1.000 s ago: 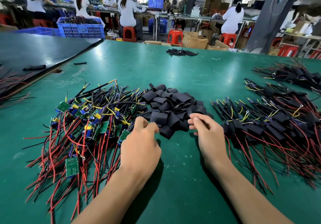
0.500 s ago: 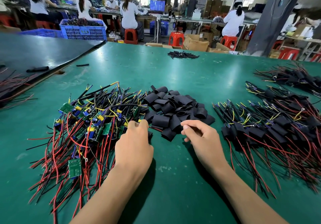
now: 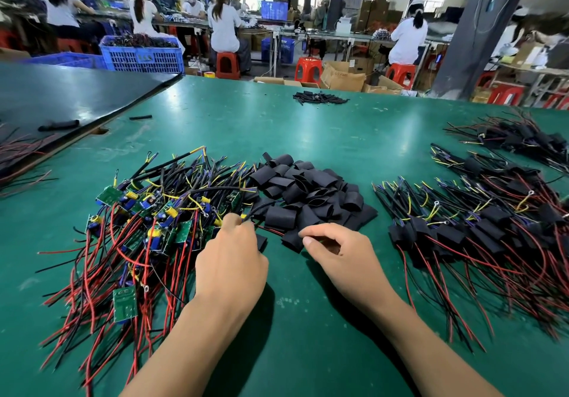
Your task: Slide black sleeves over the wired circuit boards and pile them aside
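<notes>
Two hands work near the front of a green surface (image 3: 292,350). The left hand (image 3: 231,261) is curled at the right edge of the pile of bare boards (image 3: 160,221) and seems to pinch a black wire (image 3: 261,207) that runs out toward the sleeves. The right hand (image 3: 341,256) is loosely curled, thumb and forefinger close together, touching the nearest piece of the heap of black sleeves (image 3: 311,193). Whether it has hold of one I cannot tell.

The bare boards, green with red and black leads, lie to the left. The sleeves sit in the middle, and the finished pile (image 3: 480,233), its boards already covered, spreads to the right. Farther back on the right lies a second finished bunch (image 3: 523,138).

By my reckoning the job is perhaps half done: many boards are sleeved and set aside, yet the left pile is large and plenty of sleeves are left.

Near the far edge lies a small scatter of sleeves (image 3: 318,97). Beyond it, people (image 3: 223,27) sit at benches near a blue crate (image 3: 144,56).
</notes>
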Tool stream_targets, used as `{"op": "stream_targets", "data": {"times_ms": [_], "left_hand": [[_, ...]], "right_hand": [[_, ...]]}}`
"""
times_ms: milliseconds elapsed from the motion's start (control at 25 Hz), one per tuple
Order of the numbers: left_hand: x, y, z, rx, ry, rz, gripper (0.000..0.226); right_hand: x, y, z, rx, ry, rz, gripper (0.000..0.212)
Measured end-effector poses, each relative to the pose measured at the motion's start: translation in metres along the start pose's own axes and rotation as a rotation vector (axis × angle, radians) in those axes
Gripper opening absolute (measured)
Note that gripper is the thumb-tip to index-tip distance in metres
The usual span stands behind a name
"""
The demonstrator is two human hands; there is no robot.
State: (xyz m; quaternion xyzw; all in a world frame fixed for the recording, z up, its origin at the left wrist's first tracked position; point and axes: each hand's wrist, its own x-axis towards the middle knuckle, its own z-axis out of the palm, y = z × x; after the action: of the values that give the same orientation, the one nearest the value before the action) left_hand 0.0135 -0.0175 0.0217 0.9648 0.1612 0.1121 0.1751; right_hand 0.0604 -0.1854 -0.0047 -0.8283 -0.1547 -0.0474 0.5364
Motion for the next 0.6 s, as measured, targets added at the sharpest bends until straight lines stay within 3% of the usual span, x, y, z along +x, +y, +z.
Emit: {"op": "stream_targets", "data": {"times_ms": [120,320,480,600], "left_hand": [[0.000,0.003,0.001,-0.158,0.104,-0.002,0.016],[0.005,0.001,0.005,-0.349,0.262,0.001,0.047],[0.004,0.005,0.011,-0.707,0.264,0.199,0.047],[-0.005,0.013,0.019,-0.791,0.216,0.390,0.042]], "right_hand": [[0.000,0.001,-0.001,0.006,0.008,-0.006,0.013],[0.000,0.000,-0.001,0.018,0.007,0.011,0.014],[0.003,0.000,-0.003,0.056,-0.015,0.020,0.012],[0.005,-0.004,0.000,0.350,-0.087,0.091,0.014]]}}
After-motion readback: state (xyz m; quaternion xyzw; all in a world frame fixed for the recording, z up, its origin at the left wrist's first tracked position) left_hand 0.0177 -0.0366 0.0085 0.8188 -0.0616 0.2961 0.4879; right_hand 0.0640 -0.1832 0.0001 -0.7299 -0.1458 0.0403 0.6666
